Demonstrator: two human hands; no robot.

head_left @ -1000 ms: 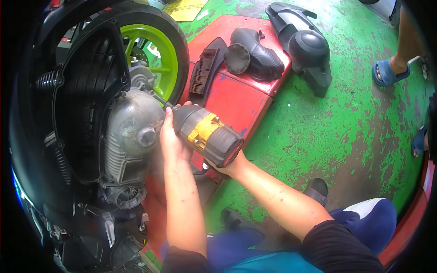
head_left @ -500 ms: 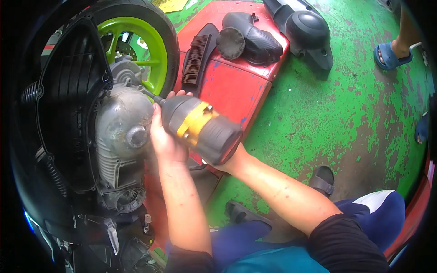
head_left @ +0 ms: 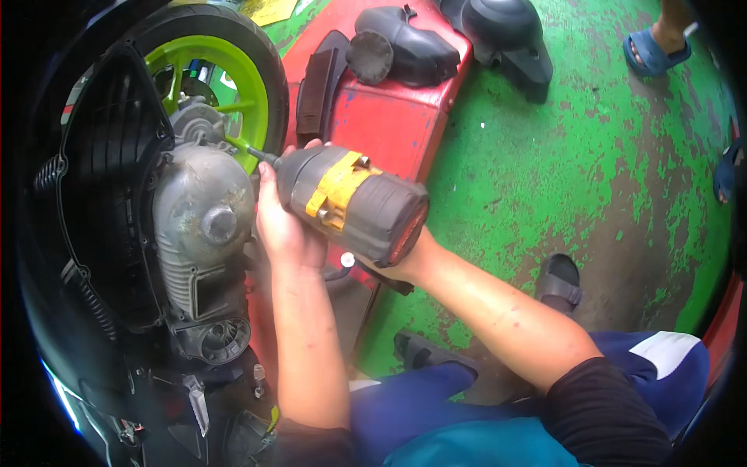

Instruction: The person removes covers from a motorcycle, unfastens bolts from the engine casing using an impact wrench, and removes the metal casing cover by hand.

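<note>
We observed a green floor point(head_left: 615, 179), its paint worn away in patches, and upon it a red surface point(head_left: 385, 128). A partly stripped motorcycle point(head_left: 66, 272) stood along the left edge of this surface; its wheel point(head_left: 260, 101), with a bright green rim and black tyre, lay toward the far left corner. Nearer to us were an elongated black housing point(head_left: 113, 187) and, just beside it, a domed grey metal casing point(head_left: 204, 194).

At the far right corner of the surface we noted a rounded black cover point(head_left: 502, 31), which extended out over the floor. Inward of the right edge, near the far end, lay a curved black duct point(head_left: 416, 58) with a round end; to its left was a dark panel with a pleated insert point(head_left: 317, 89).

The black-and-yellow power driver point(head_left: 350, 198) was held above the surface, between the casing and the right edge. Beyond the right edge we saw a bystander's blue sandal point(head_left: 657, 54) on the floor.

The left hand point(head_left: 289, 237) was cupped around the driver's nose, thumb along the near side; the right hand point(head_left: 411, 257) held the tool from beneath, its fingers hidden from us. The slender shaft point(head_left: 255, 152) pointed toward the gap between casing and wheel; we could not tell whether its tip touched anything.
</note>
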